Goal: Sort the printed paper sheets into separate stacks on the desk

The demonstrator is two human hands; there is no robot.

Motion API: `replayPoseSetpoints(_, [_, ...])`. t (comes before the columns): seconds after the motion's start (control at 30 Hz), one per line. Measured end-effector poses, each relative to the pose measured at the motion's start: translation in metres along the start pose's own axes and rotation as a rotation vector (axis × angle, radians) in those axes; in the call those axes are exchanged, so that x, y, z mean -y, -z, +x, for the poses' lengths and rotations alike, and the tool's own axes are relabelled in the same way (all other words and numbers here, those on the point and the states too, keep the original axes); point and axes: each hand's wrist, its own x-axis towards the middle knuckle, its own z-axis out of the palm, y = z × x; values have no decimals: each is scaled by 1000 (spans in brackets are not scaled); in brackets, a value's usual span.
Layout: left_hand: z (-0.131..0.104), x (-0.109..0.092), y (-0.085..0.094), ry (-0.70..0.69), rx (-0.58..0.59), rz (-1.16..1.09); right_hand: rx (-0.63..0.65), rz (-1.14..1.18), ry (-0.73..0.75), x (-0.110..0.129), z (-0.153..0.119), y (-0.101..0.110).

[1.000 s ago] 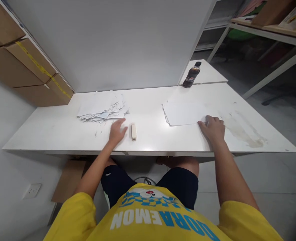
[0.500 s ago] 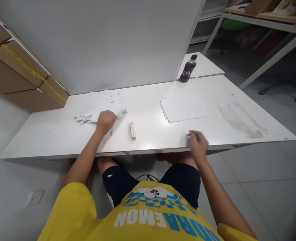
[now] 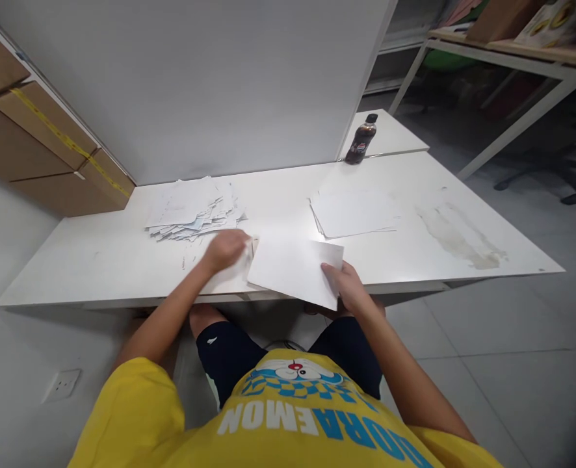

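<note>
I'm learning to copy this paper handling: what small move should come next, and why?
I'd steady the left edge of the white paper with the left hand. The right hand grips it by the right side, while the left hand is close to the opposite edge. The left hand is blurred, so whether it already pinches something is unclear.

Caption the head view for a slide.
Right hand holds white paper at a desk, left hand near the paper's left edge.
</note>
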Motion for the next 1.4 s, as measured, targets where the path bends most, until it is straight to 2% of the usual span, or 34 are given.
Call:
replayPoseSetpoints(0.07, [-5,45,9,385,-256,98,-18,-10,-14,-7,2,21])
replayPoseSetpoints(0.13, [-12,81,16,607,-353,154,-1,-12,-14,-14,2,37])
replayPoseSetpoints(0.17, [-16,95,19,669,-378,165,14,-17,-7,-17,2,43])
replayPoseSetpoints(0.27, [-21,118,30,664,-370,194,36,-44,33,-24,2,53])
replayPoseSetpoints(0.33, [-18,118,38,611,-364,217,24,-43,47,-27,2,56])
replayPoseSetpoints(0.4, [-10,103,44,592,-391,233,6,-28,29,-29,2,57])
replayPoseSetpoints(0.43, [-6,90,44,580,-411,241,-2,-22,14,-29,3,58])
replayPoseSetpoints(0.47, [-1,71,43,552,-421,246,-7,-17,2,-30,3,58])
replayPoseSetpoints(0.53, [4,23,31,432,-397,243,-3,-10,-2,-32,5,58])
replayPoseSetpoints(0.6, [3,-37,9,265,-272,206,10,3,-3,-33,7,58])
replayPoseSetpoints(0.67, [-4,-98,-21,106,-157,150,25,35,-18,-32,6,56])
replayPoseSetpoints(0.73, [-12,-150,-53,-40,-55,58,53,107,-39,-29,2,52])
replayPoseSetpoints(0.8, [-17,-186,-81,-81,-29,-26,99,206,-29,-25,-3,49])
replayPoseSetpoints(0.87, [-19,-207,-100,-61,-36,-84,142,265,19,-24,-8,46])
replayPoseSetpoints(0.97, [-16,-213,-110,-31,-44,-134,177,213,81,-25,-12,44])
replayPoseSetpoints(1.07, [-11,-201,-104,-27,-104,-169,130,131,97,-24,-10,45])
replayPoseSetpoints(1.13, [-4,-187,-95,56,-258,-158,44,109,155,-16,-7,50])
replayPoseSetpoints(1.2, [8,-171,-81,205,-445,-142,-48,101,266,-1,-4,60])
replayPoseSetpoints(1.27, [25,-154,-66,312,-558,-209,-125,103,400,18,-2,72])
replayPoseSetpoints(1.4, [56,-121,-45,313,-523,-607,-207,115,593,44,8,88])
